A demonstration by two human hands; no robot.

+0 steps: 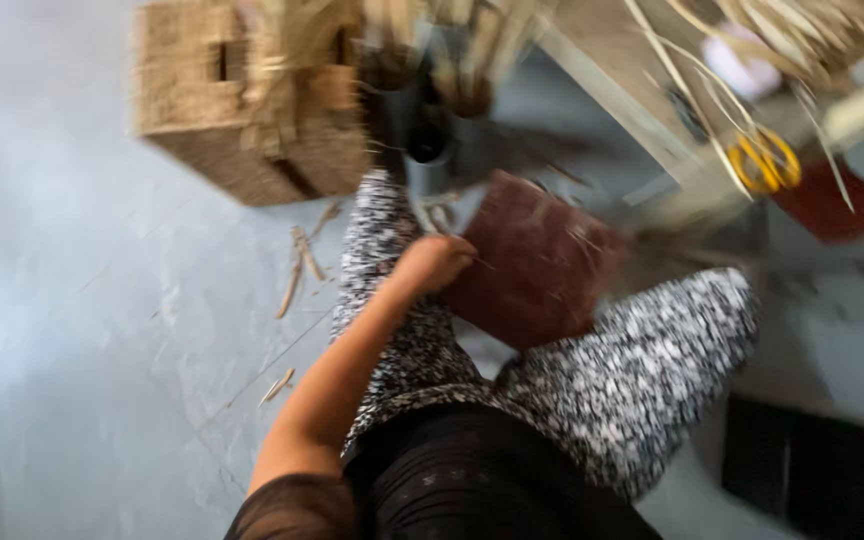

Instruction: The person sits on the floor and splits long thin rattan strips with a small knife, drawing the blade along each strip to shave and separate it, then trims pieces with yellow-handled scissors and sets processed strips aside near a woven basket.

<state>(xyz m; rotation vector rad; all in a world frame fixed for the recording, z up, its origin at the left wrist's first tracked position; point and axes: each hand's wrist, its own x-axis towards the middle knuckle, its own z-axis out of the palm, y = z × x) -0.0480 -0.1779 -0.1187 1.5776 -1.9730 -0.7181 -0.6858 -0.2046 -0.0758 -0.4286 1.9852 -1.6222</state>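
Note:
The picture is blurred by motion. My left hand point(435, 262) rests on my left knee, its fingers curled against the edge of a dark reddish-brown woven square piece point(532, 262) that lies between my knees. Whether the fingers grip the piece cannot be told. My right hand is out of sight. I sit on the floor in black-and-white patterned trousers point(612, 385).
A woven straw box point(252, 110) stands on the grey floor at upper left. Grey tubes point(430, 150) holding straw stalks stand ahead. Yellow-handled scissors point(767, 162) lie at upper right among loose straw. A dark mat point(817, 470) lies at lower right. Straw scraps point(297, 270) litter the floor.

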